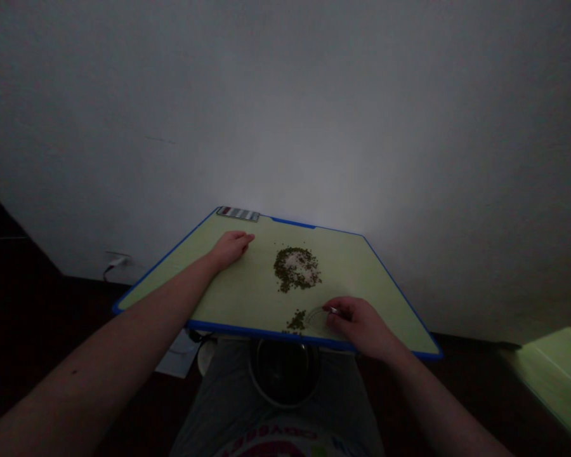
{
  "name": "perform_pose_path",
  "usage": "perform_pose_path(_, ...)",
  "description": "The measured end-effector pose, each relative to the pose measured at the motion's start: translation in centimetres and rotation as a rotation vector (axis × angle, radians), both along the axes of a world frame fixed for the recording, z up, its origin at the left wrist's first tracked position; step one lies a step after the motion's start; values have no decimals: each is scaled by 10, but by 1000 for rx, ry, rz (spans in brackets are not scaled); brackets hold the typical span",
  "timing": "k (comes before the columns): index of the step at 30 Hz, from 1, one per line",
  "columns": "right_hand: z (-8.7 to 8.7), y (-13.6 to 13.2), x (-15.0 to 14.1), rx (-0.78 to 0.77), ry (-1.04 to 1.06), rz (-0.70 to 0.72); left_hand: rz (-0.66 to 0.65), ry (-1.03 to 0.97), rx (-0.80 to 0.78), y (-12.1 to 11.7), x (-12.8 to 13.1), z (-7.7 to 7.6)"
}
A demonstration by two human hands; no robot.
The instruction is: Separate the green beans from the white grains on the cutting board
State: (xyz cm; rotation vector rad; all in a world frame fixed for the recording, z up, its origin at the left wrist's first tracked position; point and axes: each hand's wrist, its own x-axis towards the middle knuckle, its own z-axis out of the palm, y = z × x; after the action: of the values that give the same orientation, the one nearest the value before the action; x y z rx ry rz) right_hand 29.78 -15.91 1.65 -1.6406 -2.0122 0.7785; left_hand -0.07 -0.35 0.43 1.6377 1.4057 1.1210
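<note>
I see, near to far: bowl (285, 402) partly under near edge of board (361, 273); R hand (356, 322) pinching curved tool (318, 310) beside sm. green pile (296, 319). Lg. green-and-white pile (295, 269) lies mid-board; L hand (231, 249), part-curled, is just beyond to its left, contents unclear to me.

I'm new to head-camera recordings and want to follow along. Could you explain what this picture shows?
No machine here: these are a person's own bare hands, seen from a camera worn on the head, looking forward and down. On the pale table with blue edges lies a large pile of green grains with whitish ones in its middle; a smaller green pile lies near the closest edge. The right hand holds a thin, curved tool, too dim to identify. The left hand is over the table's left side, apparently holding nothing. Below the near edge is a dark bowl.
</note>
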Motion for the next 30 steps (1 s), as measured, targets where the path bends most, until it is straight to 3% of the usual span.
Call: perform_pose_path(30,0,-2,-9,106,-43,-59,9,-10,4,6,-1,-6)
